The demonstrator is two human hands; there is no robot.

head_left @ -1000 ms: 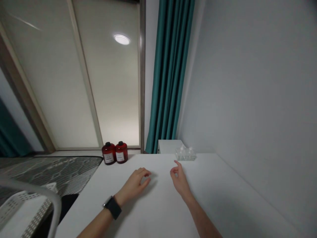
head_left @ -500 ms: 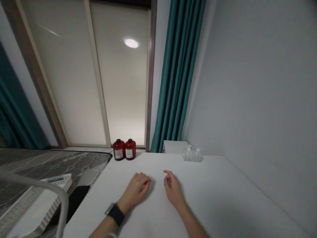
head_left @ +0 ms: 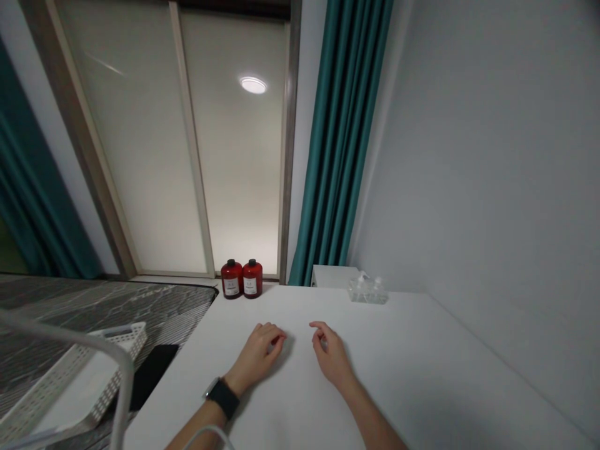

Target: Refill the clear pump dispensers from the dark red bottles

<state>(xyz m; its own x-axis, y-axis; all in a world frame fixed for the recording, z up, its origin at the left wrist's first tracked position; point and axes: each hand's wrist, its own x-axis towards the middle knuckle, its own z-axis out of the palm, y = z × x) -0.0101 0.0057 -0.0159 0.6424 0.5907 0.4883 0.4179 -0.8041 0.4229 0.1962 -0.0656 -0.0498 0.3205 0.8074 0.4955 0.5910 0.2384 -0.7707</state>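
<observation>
My left hand (head_left: 259,354) rests palm down on the white table (head_left: 422,369), fingers loosely curled with the tips on the surface and nothing in them; a black watch (head_left: 224,397) is on that wrist. My right hand (head_left: 329,357) lies a short way to its right, on its edge, fingers loosely curled and apart, holding nothing. The two hands do not touch.
Two red bottles (head_left: 242,279) stand at the table's far left corner by the window. A clear tray of small bottles (head_left: 368,290) sits at the far edge near the teal curtain (head_left: 337,156). A white perforated basket (head_left: 70,381) and a dark flat object (head_left: 152,375) lie left of the table.
The view has shifted, so the room slides right. Both hands have drawn slightly closer together and stay resting on the table with nothing in them.
</observation>
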